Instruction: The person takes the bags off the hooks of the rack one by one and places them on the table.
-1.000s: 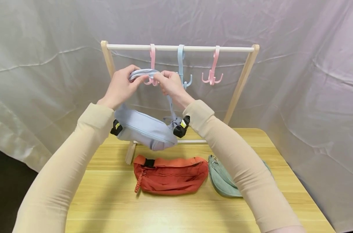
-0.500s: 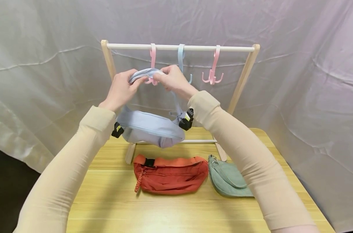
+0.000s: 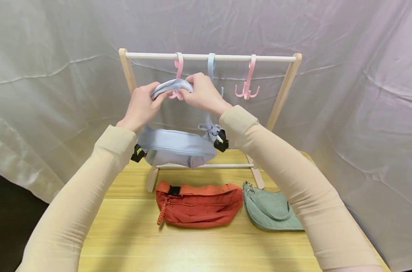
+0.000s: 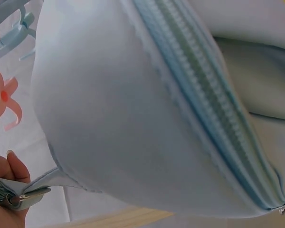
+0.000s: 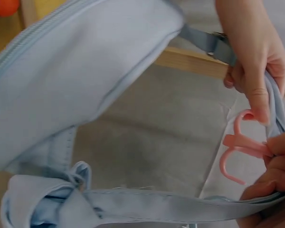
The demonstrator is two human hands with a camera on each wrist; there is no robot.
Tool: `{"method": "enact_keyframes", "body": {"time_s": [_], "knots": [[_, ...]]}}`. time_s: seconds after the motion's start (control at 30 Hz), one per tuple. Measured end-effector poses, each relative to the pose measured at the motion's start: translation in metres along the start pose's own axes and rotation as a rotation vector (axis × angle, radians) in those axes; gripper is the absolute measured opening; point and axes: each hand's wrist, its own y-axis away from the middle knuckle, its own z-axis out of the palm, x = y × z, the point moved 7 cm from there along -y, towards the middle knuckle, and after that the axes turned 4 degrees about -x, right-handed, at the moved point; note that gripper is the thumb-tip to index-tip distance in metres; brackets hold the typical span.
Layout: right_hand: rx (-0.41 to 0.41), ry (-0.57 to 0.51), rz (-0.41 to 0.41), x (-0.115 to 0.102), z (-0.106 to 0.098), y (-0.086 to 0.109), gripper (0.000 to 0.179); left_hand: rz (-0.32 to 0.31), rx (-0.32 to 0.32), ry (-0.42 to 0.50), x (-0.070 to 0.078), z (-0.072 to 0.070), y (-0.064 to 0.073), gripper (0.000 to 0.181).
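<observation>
A light blue bag (image 3: 178, 142) hangs in the air below both hands, a knotted bow at the right end of its strap. My left hand (image 3: 141, 104) grips the left part of the strap (image 3: 170, 86), thumb underneath. The right hand (image 3: 202, 92) pinches the same strap a little to the right. Just behind the stretched strap is the left pink hook (image 3: 179, 68); in the right wrist view the pink hook (image 5: 242, 142) shows between the two hands. Whether strap and hook touch I cannot tell. The bag's body (image 4: 114, 104) fills the left wrist view.
A white rail (image 3: 233, 57) on a wooden stand carries a blue hook (image 3: 211, 68), partly behind the right hand, and another pink hook (image 3: 248, 81). On the wooden table (image 3: 192, 249) lie a red bag (image 3: 202, 207) and a green bag (image 3: 268, 209), partly covered by the right sleeve.
The right hand has shifted slightly right and up along the strap, spreading it wider. The blue bag has swung a little right and hangs more level. The left hand has barely moved.
</observation>
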Motion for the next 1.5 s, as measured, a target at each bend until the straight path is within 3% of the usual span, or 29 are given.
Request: {"method": "enact_keyframes", "body": {"time_s": [0.23,0.43,0.77,1.07,1.23,1.5], "knots": [[0.075,0.109,-0.091,-0.006,0.004,0.008,0.013,0.009,0.02,0.012,-0.002,0.001,0.003,0.027],[0.084,0.102,-0.113,-0.002,0.009,0.017,0.016,0.006,0.003,0.044,-0.003,0.002,0.007,0.034],[0.08,-0.032,-0.126,0.012,0.02,0.031,0.04,-0.017,-0.029,0.073,-0.002,0.005,0.018,0.037],[0.066,-0.2,-0.111,0.026,0.034,0.046,0.068,0.045,-0.032,0.078,0.002,0.009,0.025,0.026],[0.065,-0.282,-0.129,0.032,0.044,0.058,0.07,0.079,-0.037,0.063,0.006,0.01,0.027,0.02],[0.034,-0.403,-0.083,0.048,0.066,0.08,0.068,0.111,-0.017,0.055,0.015,0.008,0.029,0.02]]}}
